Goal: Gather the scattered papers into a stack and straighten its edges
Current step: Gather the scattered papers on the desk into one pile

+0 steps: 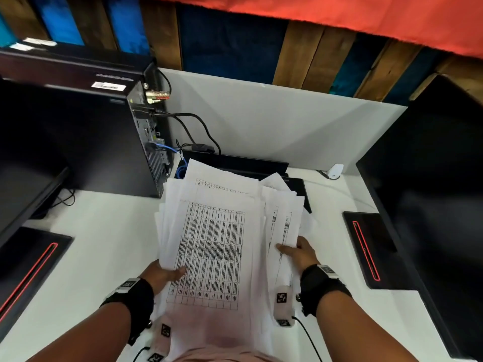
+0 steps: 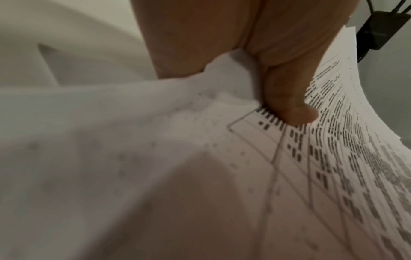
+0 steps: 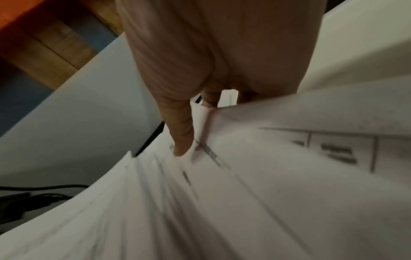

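Papers (image 1: 214, 246) fanned between hands — left (image 1: 163, 274), right (image 1: 300, 253) gripping edges.

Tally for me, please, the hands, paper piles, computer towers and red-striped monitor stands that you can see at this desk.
Hands: 2 (left hand, right hand)
Paper pile: 1
Computer tower: 1
Red-striped stands: 2 (left stand, right stand)
Total: 6
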### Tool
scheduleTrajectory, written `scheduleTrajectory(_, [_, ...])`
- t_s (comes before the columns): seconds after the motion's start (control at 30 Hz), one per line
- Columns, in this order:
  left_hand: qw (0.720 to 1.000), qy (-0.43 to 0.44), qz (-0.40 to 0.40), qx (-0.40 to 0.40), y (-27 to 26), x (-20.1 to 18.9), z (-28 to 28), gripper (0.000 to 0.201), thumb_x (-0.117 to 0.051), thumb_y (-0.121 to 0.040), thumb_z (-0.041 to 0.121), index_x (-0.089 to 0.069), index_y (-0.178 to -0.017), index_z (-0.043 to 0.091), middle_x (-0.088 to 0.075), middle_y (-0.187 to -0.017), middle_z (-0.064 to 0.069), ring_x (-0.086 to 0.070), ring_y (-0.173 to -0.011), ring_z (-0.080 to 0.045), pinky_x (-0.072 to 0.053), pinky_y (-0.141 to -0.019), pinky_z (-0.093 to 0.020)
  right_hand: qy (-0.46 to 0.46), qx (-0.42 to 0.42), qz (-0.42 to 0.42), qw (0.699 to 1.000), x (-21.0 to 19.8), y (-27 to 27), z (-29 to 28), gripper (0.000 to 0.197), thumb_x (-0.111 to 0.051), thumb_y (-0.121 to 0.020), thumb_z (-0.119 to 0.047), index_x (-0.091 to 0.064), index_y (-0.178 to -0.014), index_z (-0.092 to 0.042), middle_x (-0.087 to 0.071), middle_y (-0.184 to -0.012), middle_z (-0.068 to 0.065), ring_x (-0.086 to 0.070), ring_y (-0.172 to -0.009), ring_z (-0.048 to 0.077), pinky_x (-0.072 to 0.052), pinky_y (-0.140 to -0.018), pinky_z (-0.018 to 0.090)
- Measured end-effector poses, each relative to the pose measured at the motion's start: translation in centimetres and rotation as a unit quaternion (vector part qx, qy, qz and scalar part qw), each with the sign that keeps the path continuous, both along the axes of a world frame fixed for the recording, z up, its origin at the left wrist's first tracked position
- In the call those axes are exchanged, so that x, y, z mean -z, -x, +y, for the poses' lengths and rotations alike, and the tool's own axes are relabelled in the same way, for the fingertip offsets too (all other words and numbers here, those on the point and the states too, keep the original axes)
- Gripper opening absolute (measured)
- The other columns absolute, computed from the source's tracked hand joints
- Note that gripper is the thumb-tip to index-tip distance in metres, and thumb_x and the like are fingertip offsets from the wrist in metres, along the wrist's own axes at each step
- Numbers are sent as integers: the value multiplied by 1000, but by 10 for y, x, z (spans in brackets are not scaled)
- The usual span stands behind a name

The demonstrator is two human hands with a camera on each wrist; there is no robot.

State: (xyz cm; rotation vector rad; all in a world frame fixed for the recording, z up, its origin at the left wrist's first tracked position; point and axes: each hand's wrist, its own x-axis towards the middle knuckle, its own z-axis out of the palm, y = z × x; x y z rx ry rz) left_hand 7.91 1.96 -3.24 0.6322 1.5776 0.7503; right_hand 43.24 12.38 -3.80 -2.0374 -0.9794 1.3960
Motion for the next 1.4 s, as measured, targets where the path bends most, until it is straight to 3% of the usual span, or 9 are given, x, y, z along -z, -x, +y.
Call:
scheduleTrajectory(0.13, [1000,2,-28,9,2,1,0,50,-93,-50,26,-66,-92,21,-75,-83,7,-62,-106,-25,-40,-99,-32,-3,-19,98,995,-29,36,-19,29,-65,-89,-20,-60,-116,-11,-69,-110,11,-66,-102,29,-51,-97,46])
scheduleTrajectory(0.23, [1000,-4,-20,14,6,10,1,98,-93,-30,51,-62,-114,11,-72,-107,-4,-62,-109,-22,-41,-104,-37,-2,-33,54,998,-28,47,-28,34,-71,-84,-14,-64,-113,2,-69,-103,13,-66,-96,29,-52,-92,42])
scheduleTrajectory(0.37, [999,-23,-32,21,-1,-3,1,90,-93,-16,51,-68,-96,18,-75,-91,3,-66,-95,-19,-44,-96,-34,-29,-24,-72,997,-47,39,-28,29,-72,-82,-9,-66,-107,2,-66,-92,12,-61,-84,24,-50,-78,29])
scheduleTrajectory(0.67, [999,-15,-45,-25,-7,-8,0,43,-79,-70,1,-63,-110,-1,-70,-89,-4,-62,-104,-28,-42,-100,-34,-285,54,-327,899,-193,7,-13,20,-59,-89,-14,-64,-98,3,-66,-84,27,-64,-81,41,-45,-70,34])
scheduleTrajectory(0.83, [995,-28,-80,-59,-13,-20,1,65,-82,-62,29,-60,-119,5,-64,-118,-13,-48,-129,-30,-33,-106,-34,-376,77,-234,893,-254,5,-13,18,-61,-89,-13,-64,-102,-1,-58,-82,8,-58,-78,24,-44,-72,30])
scheduleTrajectory(0.9, [993,-38,-99,-60,-16,-29,1,76,-63,-80,54,-43,-141,14,-40,-149,-6,-25,-144,-23,-15,-116,-39,-343,31,-223,912,-244,12,-11,17,-63,-87,-12,-64,-100,0,-60,-83,10,-60,-79,27,-46,-71,31])
scheduleTrajectory(1.03, [991,-17,-109,-73,-15,-31,1,113,-42,-57,92,-18,-150,32,-12,-160,8,-6,-148,-14,-2,-118,-42,-193,-74,-192,959,-171,41,-13,24,-64,-85,-10,-65,-107,0,-69,-97,16,-63,-84,27,-52,-74,32])
scheduleTrajectory(1.23, [993,-18,-78,-88,-10,-22,-4,110,-68,-64,69,-21,-150,18,-28,-156,-3,-23,-145,-23,-16,-116,-44,-33,-103,-125,986,-70,77,-47,59,-70,-82,-17,-36,-128,-4,-59,-125,16,-60,-112,32,-47,-87,31])
scheduleTrajectory(1.4, [995,-22,-70,-74,-10,-14,-4,116,-84,-54,57,-29,-147,15,-49,-142,-4,-41,-134,-27,-25,-115,-42,12,-176,-149,973,-45,97,-50,55,-45,-99,-30,-26,-144,-5,-37,-142,22,-45,-129,38,-38,-104,38])
